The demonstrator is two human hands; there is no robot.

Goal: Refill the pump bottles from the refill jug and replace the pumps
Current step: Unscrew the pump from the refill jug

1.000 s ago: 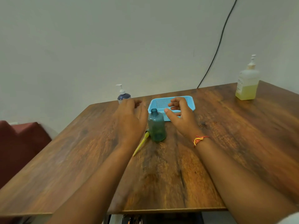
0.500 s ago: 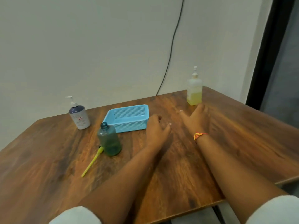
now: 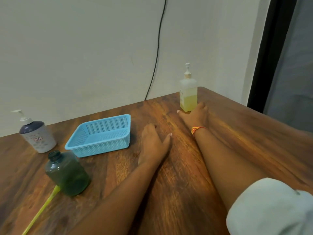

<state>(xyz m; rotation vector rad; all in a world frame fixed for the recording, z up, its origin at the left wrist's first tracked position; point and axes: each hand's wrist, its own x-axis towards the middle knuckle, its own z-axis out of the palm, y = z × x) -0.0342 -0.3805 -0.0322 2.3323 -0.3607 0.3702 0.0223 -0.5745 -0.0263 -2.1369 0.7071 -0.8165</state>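
A clear pump bottle, about a third full of yellow liquid, stands at the table's far right with its pump on. My right hand reaches just in front of it, fingers spread, touching or nearly touching its base. My left hand hovers open over the table's middle, holding nothing. A dark green bottle without a pump stands at the left. Beside it lies a yellow-green pump tube. A white and dark blue pump bottle stands at the far left.
An empty light blue mesh basket sits between the green bottle and my left hand. The wooden table ends at a white wall; a black cable hangs down it. A dark door frame stands to the right.
Both hands left the green bottle and swept right across the table. My right hand has closed in on the yellow-liquid bottle. The view has turned right.
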